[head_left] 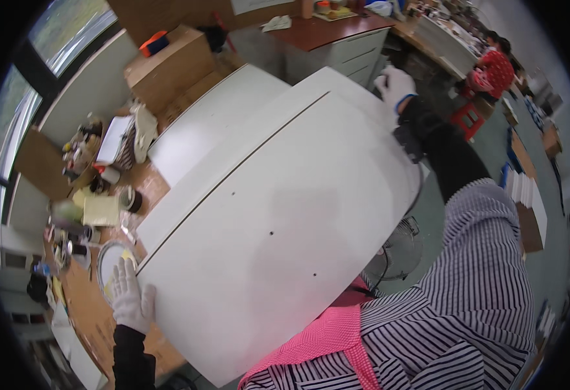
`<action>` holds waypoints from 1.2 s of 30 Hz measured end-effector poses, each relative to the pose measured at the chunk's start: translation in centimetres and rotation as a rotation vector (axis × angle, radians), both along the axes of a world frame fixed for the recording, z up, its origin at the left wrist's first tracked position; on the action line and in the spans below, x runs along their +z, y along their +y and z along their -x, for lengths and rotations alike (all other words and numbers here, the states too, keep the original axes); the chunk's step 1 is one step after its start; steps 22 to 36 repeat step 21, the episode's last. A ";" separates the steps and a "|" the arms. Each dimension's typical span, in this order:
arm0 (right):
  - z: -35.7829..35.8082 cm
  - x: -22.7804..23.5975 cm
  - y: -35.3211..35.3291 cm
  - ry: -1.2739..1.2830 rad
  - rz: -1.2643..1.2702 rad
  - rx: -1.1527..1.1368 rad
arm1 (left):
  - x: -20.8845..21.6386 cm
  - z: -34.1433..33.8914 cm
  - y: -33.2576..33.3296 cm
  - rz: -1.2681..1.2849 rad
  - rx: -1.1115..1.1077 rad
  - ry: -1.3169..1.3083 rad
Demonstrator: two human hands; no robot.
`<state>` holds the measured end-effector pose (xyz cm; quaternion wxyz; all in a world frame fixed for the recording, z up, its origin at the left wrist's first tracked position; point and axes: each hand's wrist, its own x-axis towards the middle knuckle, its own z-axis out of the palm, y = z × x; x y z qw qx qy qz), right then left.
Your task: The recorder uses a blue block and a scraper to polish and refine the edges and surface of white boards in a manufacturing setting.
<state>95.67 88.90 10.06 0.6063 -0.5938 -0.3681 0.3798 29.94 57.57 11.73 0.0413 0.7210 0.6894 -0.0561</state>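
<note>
A large white panel (259, 195) with a long dark groove and a few small dark holes lies tilted across the middle, in front of my body. My left hand (132, 299), in a white glove, is at the panel's near left edge, its fingers stretched out and the thumb apart. Beyond the panel's far right corner is my right hand (397, 88), also gloved. Its fingers are curled, and what they hold, if anything, is too blurred to make out. A round pale lid or dish (111, 260) lies beside my left fingers.
Another white panel (223, 110) lies beneath and beyond this one on the brown workbench (90, 292). Jars, bottles and a yellow pad (101, 210) crowd the left. A cardboard box (171, 65) stands behind. On the right are a floor fan (402, 250), a red stool (468, 120) and a seated person (493, 71).
</note>
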 end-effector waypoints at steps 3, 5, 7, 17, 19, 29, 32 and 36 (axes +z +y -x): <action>0.5 2.4 0.4 0.567 -0.194 0.129 | 0.8 3.4 -1.9 0.104 0.381 0.270; 5.6 1.3 -1.0 0.735 -0.062 0.231 | 1.3 2.9 -2.7 0.005 0.316 0.197; 11.5 -0.8 -4.5 0.213 -0.223 0.429 | 0.7 0.1 -3.4 -0.101 0.139 0.064; 37.2 0.0 -30.6 0.129 0.523 1.863 | 0.9 2.2 -2.3 -0.388 0.085 -0.064; 36.6 0.7 -31.8 -0.150 0.324 2.246 | 0.3 3.4 -3.6 -0.493 0.185 -0.120; 36.8 -0.1 -31.9 0.141 0.808 2.155 | 0.3 3.7 -5.5 -0.547 0.351 -0.216; 36.8 -0.1 -31.9 0.141 0.808 2.155 | 0.3 3.7 -5.5 -0.547 0.351 -0.216; 36.8 -0.1 -31.9 0.141 0.808 2.155 | 0.3 3.7 -5.5 -0.547 0.351 -0.216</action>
